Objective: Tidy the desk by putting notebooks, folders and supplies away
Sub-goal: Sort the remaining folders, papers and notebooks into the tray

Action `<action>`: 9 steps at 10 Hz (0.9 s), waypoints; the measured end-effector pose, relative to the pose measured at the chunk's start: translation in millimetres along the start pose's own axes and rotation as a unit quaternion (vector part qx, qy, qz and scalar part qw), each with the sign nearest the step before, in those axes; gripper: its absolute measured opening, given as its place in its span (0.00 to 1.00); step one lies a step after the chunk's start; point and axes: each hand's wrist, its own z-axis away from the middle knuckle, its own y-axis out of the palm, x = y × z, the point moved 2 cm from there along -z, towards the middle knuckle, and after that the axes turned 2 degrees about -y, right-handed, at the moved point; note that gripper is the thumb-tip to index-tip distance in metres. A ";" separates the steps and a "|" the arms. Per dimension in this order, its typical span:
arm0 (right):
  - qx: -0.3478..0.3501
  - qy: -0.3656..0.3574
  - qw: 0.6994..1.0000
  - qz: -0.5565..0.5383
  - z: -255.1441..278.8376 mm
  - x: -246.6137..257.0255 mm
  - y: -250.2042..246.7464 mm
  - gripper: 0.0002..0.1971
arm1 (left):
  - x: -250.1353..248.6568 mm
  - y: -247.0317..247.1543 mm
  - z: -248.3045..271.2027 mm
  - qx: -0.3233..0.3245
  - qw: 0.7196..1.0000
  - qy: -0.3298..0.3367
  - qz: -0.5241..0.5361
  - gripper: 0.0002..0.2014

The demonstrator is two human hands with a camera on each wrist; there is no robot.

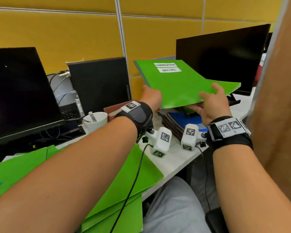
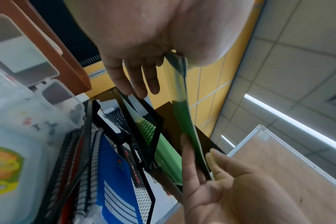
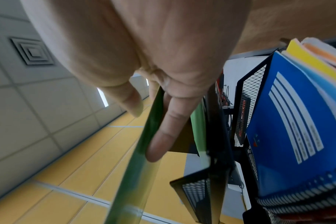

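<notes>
A green folder [image 1: 180, 83] with two white labels, the lower reading "DEVICES", is held up over the desk, tilted and sagging to the right. My left hand [image 1: 149, 95] pinches its left edge, thumb on top and fingers beneath. At its near right edge my right hand [image 1: 210, 96] grips it the same way. In the left wrist view the folder [image 2: 179, 106] shows edge-on between my left hand [image 2: 153, 60] and right hand [image 2: 211, 169]. In the right wrist view the thumb and fingers of my right hand [image 3: 153, 121] clamp the folder [image 3: 142, 151].
Below the folder stands a black mesh file rack [image 2: 150, 121] holding a blue spiral notebook [image 1: 185, 118] and other green folders. More green folders [image 1: 138, 174] lie on the near desk. Dark monitors [image 1: 222, 56], a PC tower [image 1: 99, 84], a white mug [image 1: 96, 121] and a brown tray [image 1: 112, 108] surround it.
</notes>
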 end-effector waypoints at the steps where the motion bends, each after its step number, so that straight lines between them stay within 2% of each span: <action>1: 0.014 0.009 1.000 0.011 -3.3 5.5 -8.4 0.25 | -11.8 35.1 5.2 0.006 0.882 0.053 -0.468 0.06; 2: 0.039 -0.002 0.998 0.056 -4.7 5.9 -10.6 0.25 | -20.5 54.8 -25.3 -0.145 0.984 -0.054 0.087 0.07; 3: 0.060 -0.019 0.995 0.077 -7.9 5.1 -16.1 0.24 | -24.0 66.6 -14.1 -0.099 0.978 -0.051 0.178 0.25; 4: 0.054 -0.020 0.994 0.094 -12.8 6.6 -25.6 0.19 | -26.6 71.8 -22.5 -0.066 0.997 -0.046 0.000 0.32; 5: 0.043 -0.011 0.992 0.118 -18.5 5.2 -31.7 0.18 | -27.8 72.5 -23.6 0.028 0.992 0.006 -0.127 0.35; 6: 0.024 -0.014 0.988 0.150 -22.9 3.9 -35.0 0.21 | -33.9 62.9 -13.1 0.140 0.970 0.050 -0.193 0.34; 7: -0.003 -0.032 0.989 0.145 -24.1 4.6 -36.4 0.29 | -36.6 53.3 -2.3 0.194 0.948 0.089 -0.235 0.35; 8: -0.051 -0.058 0.989 0.125 -22.4 4.8 -38.7 0.42 | -34.0 50.9 1.6 0.199 0.899 0.130 -0.367 0.36; 9: -0.066 -0.061 0.984 0.157 -20.8 1.4 -38.8 0.48 | -31.9 51.8 2.4 0.185 0.884 0.155 -0.400 0.32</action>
